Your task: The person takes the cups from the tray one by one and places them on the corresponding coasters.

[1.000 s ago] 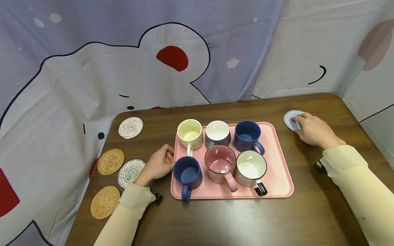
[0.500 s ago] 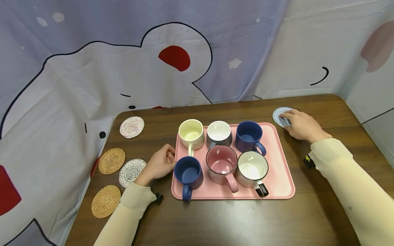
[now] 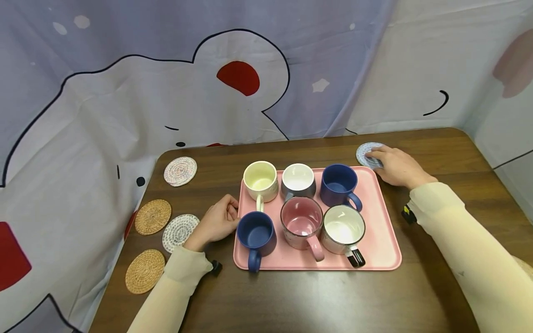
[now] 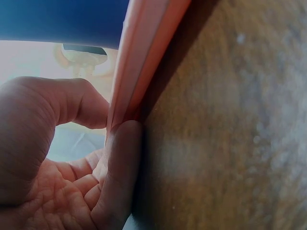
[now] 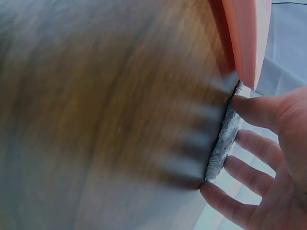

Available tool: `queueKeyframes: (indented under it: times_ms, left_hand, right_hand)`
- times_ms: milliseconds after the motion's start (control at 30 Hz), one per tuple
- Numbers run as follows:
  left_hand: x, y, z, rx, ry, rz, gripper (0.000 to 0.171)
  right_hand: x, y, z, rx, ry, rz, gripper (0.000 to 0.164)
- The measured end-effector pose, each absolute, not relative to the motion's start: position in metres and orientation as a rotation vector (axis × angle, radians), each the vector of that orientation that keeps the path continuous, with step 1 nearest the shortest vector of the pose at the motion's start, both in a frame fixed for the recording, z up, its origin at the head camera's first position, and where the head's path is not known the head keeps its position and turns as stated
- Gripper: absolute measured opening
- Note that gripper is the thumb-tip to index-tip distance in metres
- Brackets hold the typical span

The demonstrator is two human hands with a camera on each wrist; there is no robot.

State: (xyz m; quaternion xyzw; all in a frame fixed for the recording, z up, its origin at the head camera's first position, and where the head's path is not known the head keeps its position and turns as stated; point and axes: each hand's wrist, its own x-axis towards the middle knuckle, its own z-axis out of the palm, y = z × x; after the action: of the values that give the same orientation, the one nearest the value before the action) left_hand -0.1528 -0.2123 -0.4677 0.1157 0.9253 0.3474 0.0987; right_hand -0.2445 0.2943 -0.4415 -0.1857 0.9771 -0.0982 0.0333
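My left hand [image 3: 217, 219] is at the left side of the pink tray [image 3: 381, 236]. In the left wrist view its thumb and a finger pinch the tray's rim [image 4: 139, 62]. Far right, my right hand [image 3: 399, 165] holds a round light-blue woven coaster [image 3: 364, 155] flat on the table, behind the tray's back right corner. The right wrist view shows thumb and fingertips spread over the coaster's edge and face. On the tray stand a pale yellow mug [image 3: 260, 180], a grey-and-white mug [image 3: 298, 180], two blue mugs [image 3: 338, 185], a pink mug [image 3: 301, 222] and a white mug [image 3: 343, 226].
Left of the tray lie several more coasters: a pinkish-white one [image 3: 180, 171], a grey-white one [image 3: 176, 233] and two straw ones [image 3: 152, 217]. The brown wooden table [image 3: 291, 300] ends at a printed curtain [image 3: 166, 101] behind.
My right hand has slid the light-blue coaster leftward along the table, toward the tray's back right corner. The left hand stays at the tray's edge, and the mugs stand as before.
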Motion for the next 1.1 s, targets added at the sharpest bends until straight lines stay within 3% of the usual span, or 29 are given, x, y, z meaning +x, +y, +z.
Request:
queueKeyframes:
  times_ms: [1100]
  left_hand:
    - [-0.1545, -0.2129, -0.4688, 0.342, 2.744, 1.000, 0.037]
  right_hand:
    - [-0.2534, 0.2890, -0.4445, -0.855, 2.947, -0.359, 0.045]
